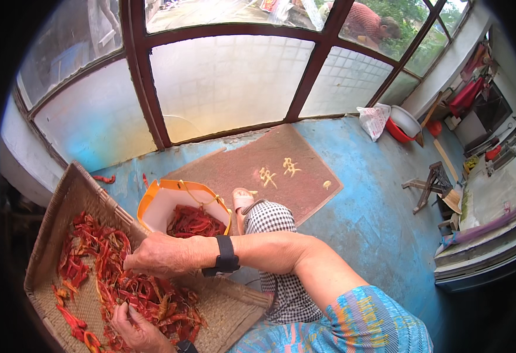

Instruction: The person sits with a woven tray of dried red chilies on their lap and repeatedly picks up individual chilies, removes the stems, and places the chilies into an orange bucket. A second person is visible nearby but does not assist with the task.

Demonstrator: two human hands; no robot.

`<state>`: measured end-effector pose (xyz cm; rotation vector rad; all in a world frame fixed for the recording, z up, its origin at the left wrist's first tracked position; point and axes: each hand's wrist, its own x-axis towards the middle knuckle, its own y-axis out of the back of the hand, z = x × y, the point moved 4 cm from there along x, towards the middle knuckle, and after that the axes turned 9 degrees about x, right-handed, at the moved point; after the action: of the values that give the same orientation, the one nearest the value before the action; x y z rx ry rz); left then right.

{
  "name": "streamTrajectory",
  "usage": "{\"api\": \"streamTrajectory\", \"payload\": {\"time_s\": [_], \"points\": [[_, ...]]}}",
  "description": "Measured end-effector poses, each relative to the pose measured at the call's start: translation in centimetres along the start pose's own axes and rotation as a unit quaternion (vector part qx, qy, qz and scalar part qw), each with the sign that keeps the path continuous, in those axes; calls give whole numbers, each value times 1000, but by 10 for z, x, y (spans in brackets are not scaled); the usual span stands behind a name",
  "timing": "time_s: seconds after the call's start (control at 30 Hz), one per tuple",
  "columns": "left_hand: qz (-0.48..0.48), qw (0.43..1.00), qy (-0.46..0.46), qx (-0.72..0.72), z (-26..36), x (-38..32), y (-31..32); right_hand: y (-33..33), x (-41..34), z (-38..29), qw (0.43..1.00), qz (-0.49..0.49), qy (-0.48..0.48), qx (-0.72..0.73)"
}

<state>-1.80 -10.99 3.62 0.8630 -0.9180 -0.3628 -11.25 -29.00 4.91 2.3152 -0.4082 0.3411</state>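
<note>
A woven winnowing basket [88, 194] lies tilted before me, with dried red chili peppers [152, 298] heaped across its floor. My right hand [165, 253] is over the basket's edge and the upper part of the heap, its fingers curled and its fingertips mostly hidden. At the lower side of the heap is my left hand [136, 328], thumb and index fingertip close together among the chilies; a pinched piece cannot be made out. Just beyond my right hand stands an orange-rimmed bag [156, 203] with a pale inside, holding more dried chilies [196, 220].
A reddish-brown doormat [235, 163] bearing writing lies on the blue floor. Stray chilies [104, 179] lie near the glazed partition [231, 84]. To the right are a plastic bag [374, 121], a red basin [399, 130] and a wooden stand [428, 187]. A person [368, 26] bends outside.
</note>
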Motion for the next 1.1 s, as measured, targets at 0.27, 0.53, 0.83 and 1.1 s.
{"api": "streamTrajectory", "payload": {"time_s": [0.27, 0.53, 0.83, 1.1], "points": [[-76, 997, -16, 28, -10, -12, -16, 24, 4, 7, 973, 193, 84, 94], [-69, 998, -1, 6, -6, -13, -18, 84, -6, 30, 912, 406, -6, -60], [-79, 997, -13, 13, 0, -12, -13, 68, -9, 44, 931, 242, -87, -261], [-111, 993, -38, 31, 1, -13, -21, 59, -5, 31, 949, 190, -37, -251]]}}
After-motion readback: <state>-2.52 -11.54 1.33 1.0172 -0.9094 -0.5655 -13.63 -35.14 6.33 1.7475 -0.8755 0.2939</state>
